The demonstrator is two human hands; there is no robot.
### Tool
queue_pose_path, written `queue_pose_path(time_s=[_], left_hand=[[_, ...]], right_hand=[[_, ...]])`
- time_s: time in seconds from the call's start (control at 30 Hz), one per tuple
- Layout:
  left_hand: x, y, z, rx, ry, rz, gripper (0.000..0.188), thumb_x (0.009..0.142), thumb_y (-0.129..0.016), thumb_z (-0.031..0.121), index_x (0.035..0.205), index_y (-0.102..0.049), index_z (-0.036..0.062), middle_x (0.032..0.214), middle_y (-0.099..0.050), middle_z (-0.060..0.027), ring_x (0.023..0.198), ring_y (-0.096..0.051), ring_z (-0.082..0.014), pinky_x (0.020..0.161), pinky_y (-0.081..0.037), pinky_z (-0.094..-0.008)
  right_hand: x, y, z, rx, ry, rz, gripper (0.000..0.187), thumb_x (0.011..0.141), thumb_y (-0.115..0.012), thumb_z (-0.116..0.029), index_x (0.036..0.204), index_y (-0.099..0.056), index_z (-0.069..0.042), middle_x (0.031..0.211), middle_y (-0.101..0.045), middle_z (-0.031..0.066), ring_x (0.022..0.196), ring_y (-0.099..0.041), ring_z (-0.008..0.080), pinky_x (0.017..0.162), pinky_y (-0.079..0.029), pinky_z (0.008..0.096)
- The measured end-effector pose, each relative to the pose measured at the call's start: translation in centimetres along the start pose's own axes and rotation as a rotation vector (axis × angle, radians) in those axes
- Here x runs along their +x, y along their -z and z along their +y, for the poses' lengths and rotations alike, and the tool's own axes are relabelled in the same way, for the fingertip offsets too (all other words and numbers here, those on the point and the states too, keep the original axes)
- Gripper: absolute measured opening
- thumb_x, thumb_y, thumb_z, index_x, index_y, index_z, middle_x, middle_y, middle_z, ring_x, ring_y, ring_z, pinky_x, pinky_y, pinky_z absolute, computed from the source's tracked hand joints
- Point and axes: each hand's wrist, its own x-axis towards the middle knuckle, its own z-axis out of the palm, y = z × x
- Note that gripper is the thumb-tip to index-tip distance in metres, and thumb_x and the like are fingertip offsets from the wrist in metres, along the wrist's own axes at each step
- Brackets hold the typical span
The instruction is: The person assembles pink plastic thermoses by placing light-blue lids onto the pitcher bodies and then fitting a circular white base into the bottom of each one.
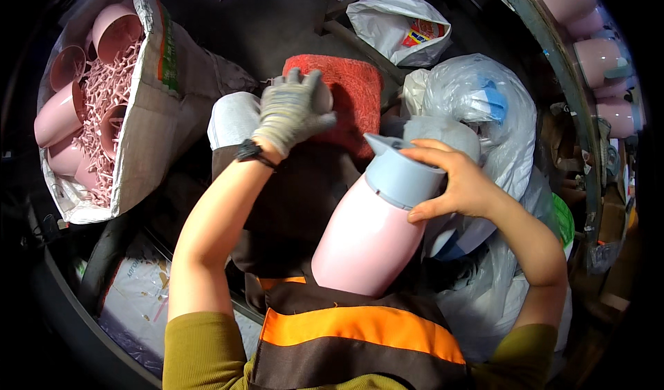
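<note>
Right hand [462, 182] grasps pink jug [366, 241] by blue-grey collar [401, 181]; gloved left hand [289, 112], fingers parted, by red cloth [360, 89], can't tell if gripping.

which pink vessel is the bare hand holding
The glossy pink jug with grey-blue spouted collar, in the bare right hand; the other pink vessels are in the white woven sack or at far right.

There's room over the dark grey floor [252, 34] at eleven o'clock. A puffy clear plastic bag [515, 117] blocks two; a round pink-and-grey jug [373, 234] blocks five.
</note>
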Motion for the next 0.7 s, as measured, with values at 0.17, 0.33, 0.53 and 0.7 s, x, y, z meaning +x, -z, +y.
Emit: queue_pose_path(time_s=[0.17,0.33,0.53,0.7], left_hand=[[-2.0,4.9,-5.0,-0.225,0.233,0.222,0.079,0.069,-0.072,0.052,0.134,-0.051,0.0124,0.128,-0.055,-0.0188,0.115,-0.057,-0.0364,0.098,-0.046,-0.0435],[-3.7,6.3,-8.7,-0.484,0.253,0.385,0.081,0.072,-0.073,0.053,0.135,-0.050,0.0086,0.130,-0.055,-0.0195,0.118,-0.056,-0.0356,0.100,-0.044,-0.0431],[-5.4,4.8,-6.7,-0.522,0.337,0.373,0.082,0.069,-0.076,0.048,0.135,-0.050,0.0082,0.128,-0.055,-0.0214,0.117,-0.057,-0.0361,0.100,-0.045,-0.0427],[-5.0,5.1,-4.4,-0.411,0.279,0.300,0.081,0.069,-0.077,0.044,0.136,-0.050,0.0080,0.129,-0.055,-0.0194,0.119,-0.055,-0.0336,0.101,-0.044,-0.0398]], right_hand=[[1.8,4.8,-0.9,0.115,0.092,0.277,0.088,0.056,-0.089,-0.037,0.128,-0.058,0.002,0.136,-0.051,0.0202,0.127,-0.049,0.0308,0.109,-0.035,0.0385],[6.7,5.5,-3.7,-0.217,0.401,0.575,0.088,0.055,-0.090,-0.043,0.129,-0.060,-0.006,0.138,-0.048,0.0259,0.127,-0.049,0.0359,0.104,-0.041,0.0406],[10.4,3.2,-2.1,-0.591,0.573,0.664,0.083,0.055,-0.087,-0.047,0.129,-0.059,-0.023,0.137,-0.048,0.0206,0.103,-0.064,0.0364,0.084,-0.055,0.0407],[9.4,1.9,-2.2,-0.608,0.548,0.583,0.076,0.061,-0.083,-0.051,0.128,-0.059,-0.025,0.140,-0.045,0.0145,0.095,-0.067,0.0332,0.073,-0.057,0.0388]])
